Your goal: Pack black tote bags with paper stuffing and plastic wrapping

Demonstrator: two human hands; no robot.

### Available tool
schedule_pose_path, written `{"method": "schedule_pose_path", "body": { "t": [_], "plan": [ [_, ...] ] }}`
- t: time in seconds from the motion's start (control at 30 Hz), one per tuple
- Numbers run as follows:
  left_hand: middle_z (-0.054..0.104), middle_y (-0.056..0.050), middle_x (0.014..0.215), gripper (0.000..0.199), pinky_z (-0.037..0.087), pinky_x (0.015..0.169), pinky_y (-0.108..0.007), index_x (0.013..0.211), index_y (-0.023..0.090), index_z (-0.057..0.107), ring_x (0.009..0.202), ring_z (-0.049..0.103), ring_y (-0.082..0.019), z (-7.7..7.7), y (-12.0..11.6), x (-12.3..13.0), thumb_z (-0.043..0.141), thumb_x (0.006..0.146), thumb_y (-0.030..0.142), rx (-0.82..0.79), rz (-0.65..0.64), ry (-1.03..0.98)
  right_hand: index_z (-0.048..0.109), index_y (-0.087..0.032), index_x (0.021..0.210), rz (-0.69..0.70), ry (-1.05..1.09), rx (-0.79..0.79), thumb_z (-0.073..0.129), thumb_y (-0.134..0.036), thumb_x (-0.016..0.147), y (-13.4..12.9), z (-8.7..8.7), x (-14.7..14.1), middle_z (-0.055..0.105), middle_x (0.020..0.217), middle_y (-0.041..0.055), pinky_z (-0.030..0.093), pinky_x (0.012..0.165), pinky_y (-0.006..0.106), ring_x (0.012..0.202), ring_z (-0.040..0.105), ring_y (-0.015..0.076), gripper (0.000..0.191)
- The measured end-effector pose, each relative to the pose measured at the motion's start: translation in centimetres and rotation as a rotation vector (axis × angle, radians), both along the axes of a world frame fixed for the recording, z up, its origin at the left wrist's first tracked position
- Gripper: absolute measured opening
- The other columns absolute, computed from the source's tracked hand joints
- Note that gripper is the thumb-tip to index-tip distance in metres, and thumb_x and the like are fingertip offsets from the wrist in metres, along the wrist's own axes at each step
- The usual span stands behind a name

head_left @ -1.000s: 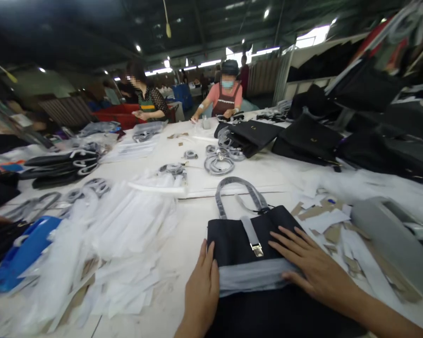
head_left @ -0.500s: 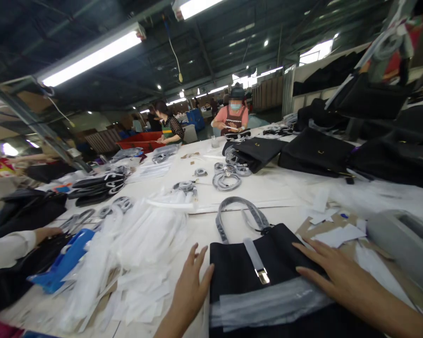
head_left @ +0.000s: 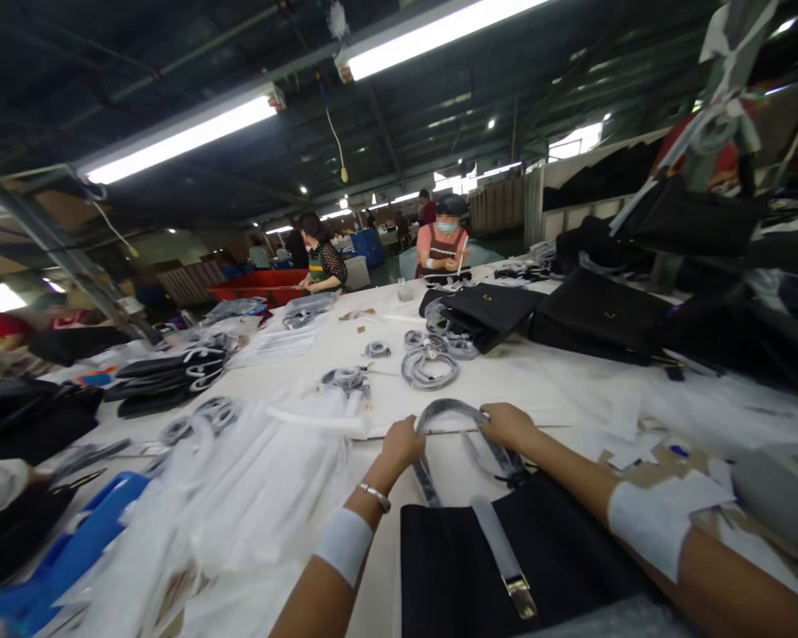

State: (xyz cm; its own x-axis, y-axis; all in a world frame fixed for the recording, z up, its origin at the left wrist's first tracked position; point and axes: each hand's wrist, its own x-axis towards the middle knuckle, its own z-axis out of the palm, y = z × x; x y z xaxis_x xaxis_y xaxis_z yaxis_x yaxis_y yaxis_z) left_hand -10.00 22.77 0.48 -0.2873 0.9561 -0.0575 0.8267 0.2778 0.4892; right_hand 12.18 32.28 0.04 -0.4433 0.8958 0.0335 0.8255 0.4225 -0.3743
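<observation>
A black handbag [head_left: 458, 567] lies flat in front of me, its lower part cut off by the frame's bottom edge. Grey wrapping covers its arched handle [head_left: 449, 408]. My left hand [head_left: 402, 443] is closed on the left side of that handle, and my right hand [head_left: 507, 426] grips it at the right, fingers partly hidden. Down the bag's front runs a wrapped strap [head_left: 496, 536] ending in a shiny metal clasp [head_left: 520, 595]. A clear plastic piece [head_left: 612, 620] shows at the bottom.
White packing strips [head_left: 266, 496] heap up at my left, near a blue tool [head_left: 73, 549] and a co-worker's sleeve [head_left: 0, 487]. Wrapped straps [head_left: 429, 365] lie coiled ahead. Black bags [head_left: 598, 315] line the right, beyond paper scraps [head_left: 692, 487]. Two people work across the table.
Both my hands have moved up from the bag's body to its handle and closed on it. My view has shifted slightly, and the bag sits lower in it.
</observation>
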Motion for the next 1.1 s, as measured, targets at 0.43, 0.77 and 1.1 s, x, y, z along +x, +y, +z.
{"method": "schedule_pose_path", "body": {
  "t": [0.43,0.77,1.1],
  "plan": [
    [0.067,-0.007,0.092,0.057,0.045,0.061,-0.022,0.126,0.014,0.062,0.072,0.062,-0.013,-0.4,2.4,-2.1,0.067,0.082,0.05,0.211,-0.024,-0.891,0.067,-0.016,0.119,-0.162,0.636,-0.108,0.058,-0.045,0.087,2.5,-2.0,1.1,0.072,0.085,0.0049,0.052,0.062,0.028,0.064,0.066,0.0178,0.044],
    [0.071,-0.009,0.105,0.063,0.037,0.056,-0.019,0.121,0.018,0.068,0.084,0.06,-0.015,-3.4,3.5,-1.3,0.083,0.067,0.048,0.308,0.028,-1.217,0.071,-0.017,0.114,-0.134,0.939,-0.396,0.064,-0.058,0.082,1.8,-2.5,1.1,0.073,0.101,0.0084,0.05,0.059,0.027,0.067,0.061,0.0151,0.052],
    [0.069,-0.009,0.107,0.058,0.048,0.063,-0.02,0.113,0.017,0.069,0.076,0.058,-0.011,-4.8,4.6,-1.9,0.07,0.077,0.062,0.324,0.024,-1.323,0.061,-0.018,0.132,-0.073,1.0,-0.414,0.067,-0.058,0.081,1.3,-2.1,1.4,0.072,0.109,0.0087,0.052,0.067,0.029,0.078,0.062,0.0165,0.065]
  ]
}}
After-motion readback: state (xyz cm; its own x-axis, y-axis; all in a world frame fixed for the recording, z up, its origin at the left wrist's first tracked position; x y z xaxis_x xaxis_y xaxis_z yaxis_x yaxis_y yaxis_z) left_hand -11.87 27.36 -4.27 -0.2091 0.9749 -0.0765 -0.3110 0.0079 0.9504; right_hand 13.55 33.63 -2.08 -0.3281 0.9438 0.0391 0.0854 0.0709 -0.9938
